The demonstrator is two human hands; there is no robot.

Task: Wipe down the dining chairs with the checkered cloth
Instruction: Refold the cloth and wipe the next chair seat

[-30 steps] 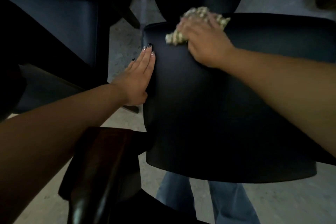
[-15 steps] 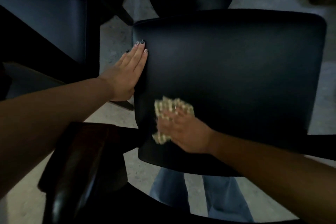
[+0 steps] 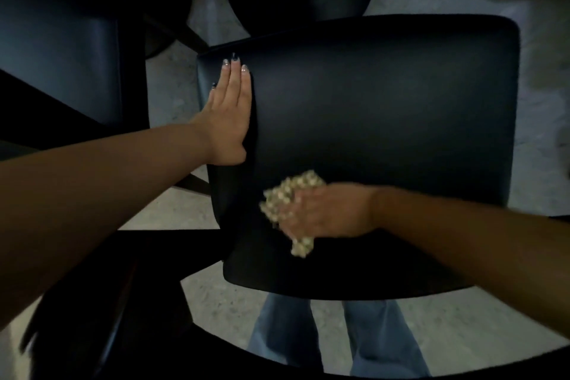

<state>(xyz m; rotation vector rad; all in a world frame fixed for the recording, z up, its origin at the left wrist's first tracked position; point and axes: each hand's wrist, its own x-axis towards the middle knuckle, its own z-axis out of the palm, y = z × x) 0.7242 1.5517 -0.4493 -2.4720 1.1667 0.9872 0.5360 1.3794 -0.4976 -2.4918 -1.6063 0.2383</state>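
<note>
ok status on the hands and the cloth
Left hand flat against black chair edge, fingers straight. Right hand grips checkered cloth low on chair. Nothing in the way.

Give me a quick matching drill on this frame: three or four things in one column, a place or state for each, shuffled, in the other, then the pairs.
Things:
1. left hand
2. right hand
3. checkered cloth
4. jeans

Places or states:
A. bunched up on the near part of the black chair panel
B. pale blue, seen below the panel's near edge
C. flat, fingers straight, along the panel's left edge
D. blurred, lying over the cloth on the panel

Pairs: 1-C, 2-D, 3-A, 4-B
</note>
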